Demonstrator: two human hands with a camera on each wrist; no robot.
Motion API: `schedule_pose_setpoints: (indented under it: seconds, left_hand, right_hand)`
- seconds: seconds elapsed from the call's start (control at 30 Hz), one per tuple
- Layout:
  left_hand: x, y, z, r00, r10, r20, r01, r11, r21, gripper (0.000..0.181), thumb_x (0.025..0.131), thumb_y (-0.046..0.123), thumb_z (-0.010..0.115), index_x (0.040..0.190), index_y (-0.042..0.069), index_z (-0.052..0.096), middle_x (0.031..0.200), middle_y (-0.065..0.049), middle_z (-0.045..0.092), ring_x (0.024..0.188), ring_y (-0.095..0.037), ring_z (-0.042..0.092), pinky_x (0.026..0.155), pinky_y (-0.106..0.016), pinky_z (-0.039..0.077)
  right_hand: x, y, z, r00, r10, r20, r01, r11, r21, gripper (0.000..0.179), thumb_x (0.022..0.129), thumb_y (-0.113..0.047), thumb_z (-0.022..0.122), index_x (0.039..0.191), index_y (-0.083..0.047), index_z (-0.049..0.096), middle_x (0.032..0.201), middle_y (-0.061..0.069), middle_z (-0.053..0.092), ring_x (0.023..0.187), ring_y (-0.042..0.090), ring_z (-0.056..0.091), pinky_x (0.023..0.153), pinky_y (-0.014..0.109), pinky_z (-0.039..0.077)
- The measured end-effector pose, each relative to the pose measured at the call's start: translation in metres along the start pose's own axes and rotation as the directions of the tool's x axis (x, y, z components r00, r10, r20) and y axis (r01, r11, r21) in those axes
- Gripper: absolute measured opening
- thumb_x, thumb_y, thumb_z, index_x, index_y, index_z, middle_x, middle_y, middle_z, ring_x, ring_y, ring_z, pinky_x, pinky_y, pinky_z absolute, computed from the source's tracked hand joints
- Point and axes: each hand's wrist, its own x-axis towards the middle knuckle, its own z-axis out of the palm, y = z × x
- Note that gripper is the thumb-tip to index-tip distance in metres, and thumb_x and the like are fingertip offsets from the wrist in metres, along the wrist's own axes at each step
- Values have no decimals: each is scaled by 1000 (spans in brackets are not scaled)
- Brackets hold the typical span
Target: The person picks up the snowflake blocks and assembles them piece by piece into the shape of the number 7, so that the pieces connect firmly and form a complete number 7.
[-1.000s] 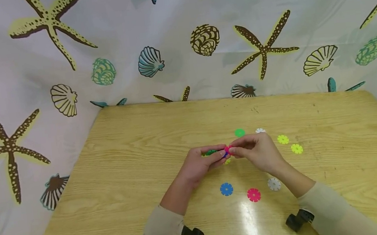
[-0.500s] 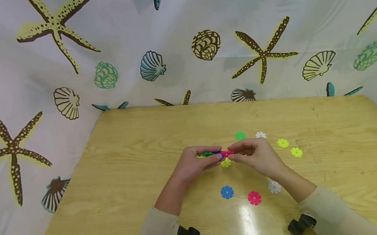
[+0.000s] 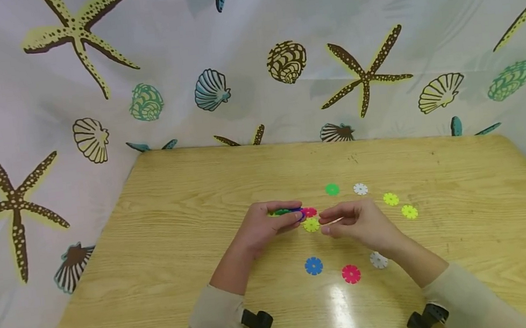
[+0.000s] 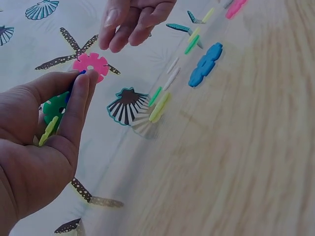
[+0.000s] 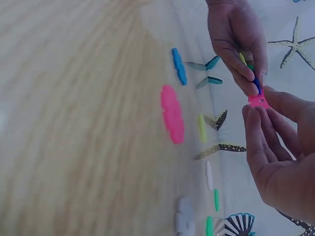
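Note:
My left hand (image 3: 261,225) pinches a short chain of slotted plastic snowflake discs between thumb and fingers, held above the table. At the chain's right end a pink disc (image 3: 310,211) sticks out past the fingertips. A blue disc joined to it is mostly hidden by the fingers. Behind the thumb, in the left wrist view, show a green disc (image 4: 55,107) and a yellow disc (image 4: 48,132). Just right of the pink disc is my right hand (image 3: 361,222), its fingers loosely bent and apart from the thumb, with nothing between them.
On the wooden table (image 3: 188,194) lie loose discs: yellow (image 3: 311,225) below the chain, blue (image 3: 313,266), pink (image 3: 351,274) and white (image 3: 378,260) nearer, green (image 3: 331,189), another white (image 3: 360,189) and two more yellow ones farther back. A shell-patterned cloth (image 3: 239,37) hangs behind.
The right hand has let go of the pink disc and drawn slightly away to the right. The left hand has shifted a little left with the chain.

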Motion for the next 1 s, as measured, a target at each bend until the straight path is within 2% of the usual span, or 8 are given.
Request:
schedule_pose_setpoints:
  seconds: [0.1, 0.27, 0.4, 0.53, 0.7, 1.0]
  left_hand:
    - [-1, 1, 0, 1000, -2, -4, 2, 1000, -7, 37, 92, 5, 70, 127, -4, 66, 127, -17, 66, 97, -13, 73, 90, -28, 60]
    - [0, 3, 0, 1000, -8, -13, 8, 1000, -20, 36, 91, 5, 70, 127, -4, 66, 126, -17, 67, 94, -12, 73, 89, -27, 60]
    - [0, 3, 0, 1000, -11, -12, 11, 999, -31, 36, 91, 3, 70, 127, -5, 66, 127, -18, 66, 96, -12, 73, 90, -27, 60]
    - [0, 3, 0, 1000, -6, -5, 6, 1000, -21, 37, 91, 1, 70, 127, -5, 65, 128, -18, 65, 97, -12, 72, 91, -27, 60]
    - [2, 0, 0, 1000, 1, 7, -1, 1000, -16, 37, 91, 2, 70, 126, -6, 65, 127, -18, 66, 96, -12, 72, 91, -28, 60]
    - [1, -2, 1, 1000, 7, 20, -7, 1000, -7, 36, 91, 3, 70, 126, -6, 65, 125, -19, 66, 96, -13, 72, 91, -28, 60]
  right_hand:
    - [-2, 3, 4, 997, -15, 71, 18, 999, -42, 40, 88, -18, 77, 121, 3, 68, 120, 22, 70, 94, 17, 74, 82, 25, 61]
    - [-1, 10, 10, 981, -42, 190, 67, 989, -129, 33, 86, -11, 78, 116, 2, 72, 114, 19, 73, 87, 17, 73, 74, 23, 61]
    - [1, 13, 14, 973, -41, 226, 81, 982, -170, 32, 84, -9, 80, 113, 0, 74, 110, 16, 75, 80, 15, 72, 70, 22, 60]
    - [2, 15, 18, 962, -38, 270, 96, 974, -205, 34, 81, -9, 82, 114, -1, 74, 98, 13, 77, 72, 13, 69, 64, 22, 59]
    - [3, 16, 24, 958, -48, 282, 125, 958, -259, 34, 79, -8, 84, 111, -4, 76, 92, 9, 77, 66, 8, 64, 57, 20, 55]
    - [3, 16, 24, 965, -53, 257, 138, 935, -326, 22, 81, -8, 82, 102, -7, 77, 89, 2, 76, 72, 7, 65, 65, 20, 57]
